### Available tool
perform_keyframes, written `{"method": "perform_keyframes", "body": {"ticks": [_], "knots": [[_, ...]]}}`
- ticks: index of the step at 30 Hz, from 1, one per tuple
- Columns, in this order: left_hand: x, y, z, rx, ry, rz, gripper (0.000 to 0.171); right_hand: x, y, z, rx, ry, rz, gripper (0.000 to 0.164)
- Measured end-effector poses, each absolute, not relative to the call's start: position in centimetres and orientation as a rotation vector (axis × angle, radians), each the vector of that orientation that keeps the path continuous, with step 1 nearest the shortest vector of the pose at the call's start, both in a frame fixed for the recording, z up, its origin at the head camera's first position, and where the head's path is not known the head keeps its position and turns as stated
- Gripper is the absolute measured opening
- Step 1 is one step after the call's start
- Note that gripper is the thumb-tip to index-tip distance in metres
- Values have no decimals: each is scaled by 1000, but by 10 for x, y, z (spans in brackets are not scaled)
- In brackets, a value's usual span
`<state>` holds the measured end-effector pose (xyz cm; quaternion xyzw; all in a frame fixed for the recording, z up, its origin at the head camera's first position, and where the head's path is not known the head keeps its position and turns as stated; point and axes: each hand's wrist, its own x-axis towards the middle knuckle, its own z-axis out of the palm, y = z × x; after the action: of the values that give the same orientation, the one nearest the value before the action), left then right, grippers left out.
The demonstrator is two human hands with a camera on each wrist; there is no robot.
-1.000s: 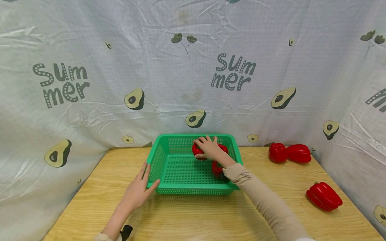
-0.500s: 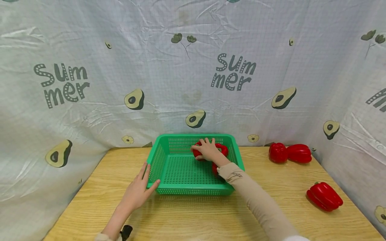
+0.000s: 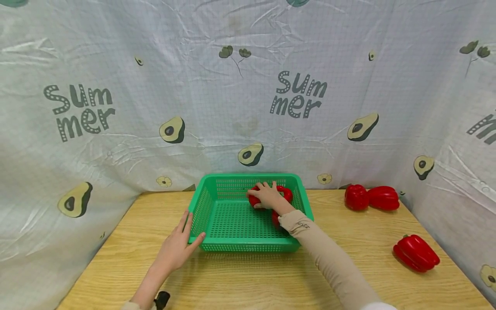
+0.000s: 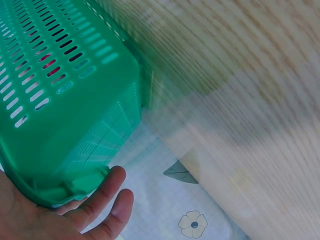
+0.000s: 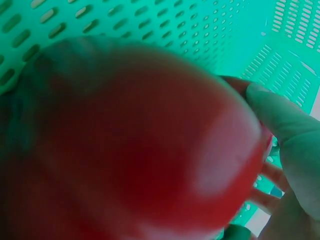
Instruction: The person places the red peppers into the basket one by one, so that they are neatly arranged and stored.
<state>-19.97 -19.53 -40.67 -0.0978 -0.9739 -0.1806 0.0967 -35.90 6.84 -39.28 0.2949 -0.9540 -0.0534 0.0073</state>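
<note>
Currently, the right hand (image 3: 269, 198) is gripping a pepper (image 5: 140, 135); the left hand (image 3: 175, 249), straight-fingered, is touching the basket (image 3: 248, 241), risking its sliding if bumped.

Wooden table (image 3: 240, 280) with a basket (image 3: 249, 241) and three red peppers.
The top is pale yellow wood, its grain running side to side; the green, slotted basket sits upright in the middle near the far edge, while toward the far right corner a rounded pepper (image 3: 357, 197) and a longer pepper (image 3: 383, 198) appear to touch, and a third pepper (image 3: 416, 253) lies on its side nearer the front, by the right edge, green stem pointing away.
</note>
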Motion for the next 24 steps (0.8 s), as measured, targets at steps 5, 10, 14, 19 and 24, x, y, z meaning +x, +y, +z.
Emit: {"method": "perform_keyframes", "body": {"ticks": [5,10,14,19,24], "knots": [[-200,-195,-407,-289,-2889,-533,76,-358,71,-391,895,-2994,-161,46],[-201,-195,-407,-291,-2893,-536,77,-356,72,-390,878,-3018,-188,49],[-201,-196,-408,-289,-2891,-534,76,-354,72,-385,881,-3053,-189,48],[-202,-195,-408,-295,-2885,-540,76,-350,74,-373,874,-3025,-163,41],[-202,-196,-409,-295,-2891,-547,76,-343,76,-362,931,-2959,-117,37]]}}
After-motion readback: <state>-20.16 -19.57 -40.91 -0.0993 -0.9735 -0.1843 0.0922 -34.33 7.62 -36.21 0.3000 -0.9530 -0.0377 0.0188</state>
